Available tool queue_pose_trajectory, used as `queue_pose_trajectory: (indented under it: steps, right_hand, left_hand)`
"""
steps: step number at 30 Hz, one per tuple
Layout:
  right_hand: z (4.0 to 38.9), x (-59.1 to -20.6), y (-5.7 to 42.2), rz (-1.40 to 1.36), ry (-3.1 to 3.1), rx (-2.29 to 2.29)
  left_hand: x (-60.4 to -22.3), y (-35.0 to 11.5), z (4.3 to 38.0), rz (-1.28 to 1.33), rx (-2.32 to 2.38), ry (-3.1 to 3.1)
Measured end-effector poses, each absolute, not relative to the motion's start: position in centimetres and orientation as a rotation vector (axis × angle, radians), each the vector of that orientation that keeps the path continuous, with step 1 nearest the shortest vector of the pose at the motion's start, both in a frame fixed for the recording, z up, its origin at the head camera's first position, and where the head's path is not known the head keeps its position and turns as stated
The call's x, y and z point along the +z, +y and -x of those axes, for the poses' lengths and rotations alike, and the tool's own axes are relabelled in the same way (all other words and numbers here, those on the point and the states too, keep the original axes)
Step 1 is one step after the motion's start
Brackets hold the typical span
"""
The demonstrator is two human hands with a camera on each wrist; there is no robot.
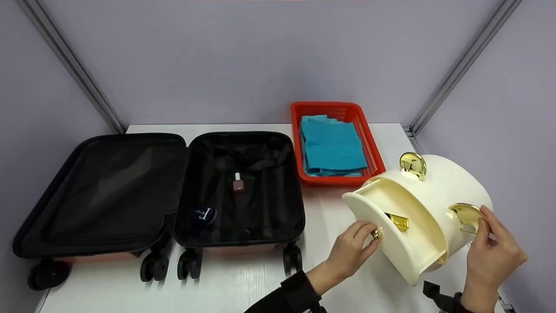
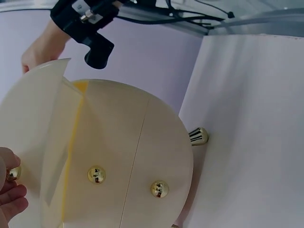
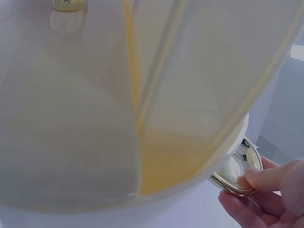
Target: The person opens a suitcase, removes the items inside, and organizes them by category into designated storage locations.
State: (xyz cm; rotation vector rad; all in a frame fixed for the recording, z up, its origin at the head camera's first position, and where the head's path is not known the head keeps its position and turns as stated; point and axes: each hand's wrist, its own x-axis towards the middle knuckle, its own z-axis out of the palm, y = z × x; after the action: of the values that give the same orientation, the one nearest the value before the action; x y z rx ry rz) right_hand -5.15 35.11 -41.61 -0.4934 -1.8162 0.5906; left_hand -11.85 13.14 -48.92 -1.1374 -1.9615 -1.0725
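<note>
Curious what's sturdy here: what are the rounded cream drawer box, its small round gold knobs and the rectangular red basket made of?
Rounded cream drawer box: probably plastic, satin, judging by its smooth, thin walls. Small round gold knobs: mirror-bright with reflections, perhaps metal or plated plastic. Rectangular red basket: likely plastic, faintly shiny, given its perforated sides.

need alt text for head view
The left hand pinches a gold knob on an open drawer; the right hand holds a gold disc on the same cream container. Nearby: an open suitcase, a red basket of blue cloth.

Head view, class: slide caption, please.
Left hand pinches the gold knob on an open drawer; right hand holds a gold disc.
</note>
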Motion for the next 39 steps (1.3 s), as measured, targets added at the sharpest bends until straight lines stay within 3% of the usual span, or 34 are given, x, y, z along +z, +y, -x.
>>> queue_pose_trajectory:
  steps: [11, 27, 39]
  right_hand:
    - [5.2, -39.9, 32.9, 0.500, -1.791, 0.610]
    - [5.1, -41.6, 35.1, 0.514, -1.819, 0.530]
    - [5.1, -41.5, 35.1, 0.499, -1.812, 0.535]
  left_hand:
    - [-47.7, 15.6, 13.4, 1.135, -0.976, -2.046]
    - [-46.5, 20.2, 14.4, 1.139, -0.651, -2.140]
    - [-48.3, 19.0, 14.9, 1.106, -0.868, -2.189]
